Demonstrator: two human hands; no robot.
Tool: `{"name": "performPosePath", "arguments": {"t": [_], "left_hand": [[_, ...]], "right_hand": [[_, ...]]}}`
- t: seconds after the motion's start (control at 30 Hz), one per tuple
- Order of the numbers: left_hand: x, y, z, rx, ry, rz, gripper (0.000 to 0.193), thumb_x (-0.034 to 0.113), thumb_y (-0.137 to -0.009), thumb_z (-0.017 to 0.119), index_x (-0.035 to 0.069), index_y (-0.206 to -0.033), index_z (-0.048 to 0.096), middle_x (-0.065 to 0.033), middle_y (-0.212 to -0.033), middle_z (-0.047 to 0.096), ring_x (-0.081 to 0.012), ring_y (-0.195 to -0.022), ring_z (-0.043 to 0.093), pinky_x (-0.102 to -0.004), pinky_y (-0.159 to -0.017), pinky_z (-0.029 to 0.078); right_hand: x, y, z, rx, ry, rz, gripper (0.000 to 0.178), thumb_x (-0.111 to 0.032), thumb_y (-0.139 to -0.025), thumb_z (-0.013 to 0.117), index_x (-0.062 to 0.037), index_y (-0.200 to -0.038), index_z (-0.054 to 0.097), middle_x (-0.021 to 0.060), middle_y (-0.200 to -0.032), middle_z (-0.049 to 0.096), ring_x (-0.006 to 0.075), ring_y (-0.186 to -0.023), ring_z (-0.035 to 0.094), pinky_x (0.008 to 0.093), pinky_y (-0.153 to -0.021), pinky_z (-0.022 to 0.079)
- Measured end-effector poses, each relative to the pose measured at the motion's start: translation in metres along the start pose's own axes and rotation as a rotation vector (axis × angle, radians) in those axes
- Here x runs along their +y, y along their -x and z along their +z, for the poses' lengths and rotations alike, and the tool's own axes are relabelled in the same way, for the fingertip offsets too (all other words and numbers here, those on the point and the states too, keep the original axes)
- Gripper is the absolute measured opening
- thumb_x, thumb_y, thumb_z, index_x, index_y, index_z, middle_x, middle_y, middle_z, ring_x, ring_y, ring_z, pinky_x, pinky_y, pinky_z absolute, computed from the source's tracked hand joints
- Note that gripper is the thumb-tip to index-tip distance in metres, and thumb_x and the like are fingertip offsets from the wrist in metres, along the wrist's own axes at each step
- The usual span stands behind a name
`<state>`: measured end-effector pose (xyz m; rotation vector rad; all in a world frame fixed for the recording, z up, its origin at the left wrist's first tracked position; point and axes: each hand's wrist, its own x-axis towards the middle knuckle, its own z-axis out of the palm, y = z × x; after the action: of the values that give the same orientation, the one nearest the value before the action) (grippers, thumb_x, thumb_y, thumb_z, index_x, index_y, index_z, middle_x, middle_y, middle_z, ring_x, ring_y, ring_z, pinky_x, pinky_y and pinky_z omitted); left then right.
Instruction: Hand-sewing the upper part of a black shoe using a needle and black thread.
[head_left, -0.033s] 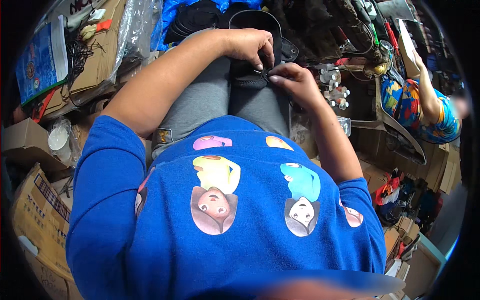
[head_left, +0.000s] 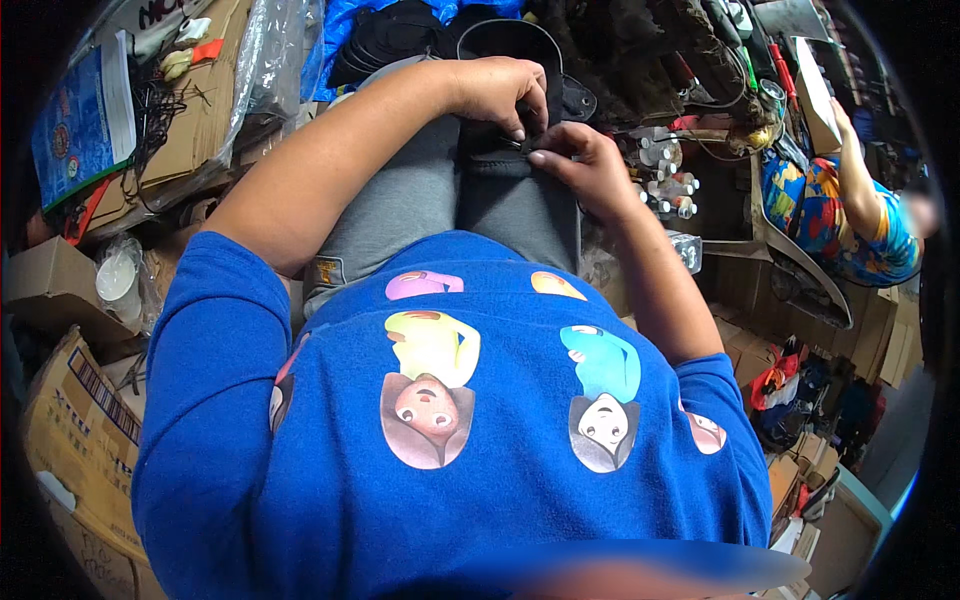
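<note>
On my grey-trousered thighs lies a black leather-like piece (head_left: 500,166) with a thick stitched edge, perhaps part of a shoe or sandal. A wide black band (head_left: 512,32) curves up at its far end. My left hand (head_left: 503,92) is bent over it from the left, with thumb and fingers closed on the black material. By the left thumb tip, a thin shiny sliver like a needle shows. My right hand (head_left: 588,168) is pinched at the right end of the stitched edge; what lies between its fingertips is too small to make out.
Black rounded pieces (head_left: 385,45) lie on blue plastic beyond my knees. Several small bottles (head_left: 672,185) stand to my right. Another person in a colourful top (head_left: 868,225) holds a flat panel (head_left: 815,95). Cardboard boxes (head_left: 60,285) crowd the left side.
My right hand has shifted slightly, its fingertips rising and the thumb drawing a little left over the stitched edge. My left hand stays put. The other person's panel has moved slightly.
</note>
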<state>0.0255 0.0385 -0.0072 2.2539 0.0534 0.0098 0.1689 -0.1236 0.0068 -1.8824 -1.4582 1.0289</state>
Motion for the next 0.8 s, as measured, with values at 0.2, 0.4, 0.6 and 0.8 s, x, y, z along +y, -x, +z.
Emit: {"name": "performPosePath", "arguments": {"t": [0.2, 0.4, 0.6, 0.8], "left_hand": [[-0.007, 0.036, 0.008, 0.611, -0.24, 0.091, 0.042, -0.008, -0.073, 0.055, 0.01, -0.11, 0.062, -0.0117, -0.109, 0.049, -0.0236, -0.093, 0.056, -0.0325, -0.084, 0.047], [0.036, 0.09, 0.026, 0.528, -0.063, -0.195, 0.042, -0.014, -0.073, 0.051, 0.009, -0.105, 0.066, -0.0095, -0.088, 0.055, -0.0215, -0.086, 0.057, -0.0296, -0.074, 0.047], [0.043, 0.09, 0.055, 0.62, -0.472, -0.185, 0.015, 0.006, -0.074, 0.064, 0.015, -0.086, 0.069, -0.003, -0.077, 0.056, -0.0226, -0.084, 0.057, -0.0371, -0.078, 0.036], [0.028, 0.077, 0.052, 0.699, -0.333, -0.127, 0.019, 0.011, -0.073, 0.068, 0.019, -0.09, 0.071, -0.0002, -0.077, 0.054, -0.0201, -0.081, 0.053, -0.0359, -0.075, 0.036]], "right_hand": [[-0.006, 0.01, -0.003, 0.068, 0.18, -0.158, 0.017, -0.01, -0.077, 0.072, -0.0064, -0.093, 0.069, 0.0062, -0.084, 0.06, 0.0169, -0.078, 0.06, 0.0287, -0.07, 0.048], [-0.007, 0.034, 0.006, 0.149, 0.45, -0.262, 0.034, 0.0, -0.075, 0.064, -0.0161, -0.104, 0.069, 0.0108, -0.08, 0.053, 0.0292, -0.076, 0.056, 0.0388, -0.07, 0.046], [-0.008, 0.046, 0.015, 0.192, 0.617, -0.299, 0.038, -0.001, -0.076, 0.06, -0.0187, -0.109, 0.068, 0.0076, -0.079, 0.052, 0.0241, -0.077, 0.054, 0.0336, -0.072, 0.043], [0.011, 0.023, -0.009, 0.001, 0.207, -0.089, 0.047, 0.004, -0.073, 0.052, -0.025, -0.105, 0.071, 0.005, -0.08, 0.054, 0.0205, -0.083, 0.053, 0.0322, -0.083, 0.043]]}}
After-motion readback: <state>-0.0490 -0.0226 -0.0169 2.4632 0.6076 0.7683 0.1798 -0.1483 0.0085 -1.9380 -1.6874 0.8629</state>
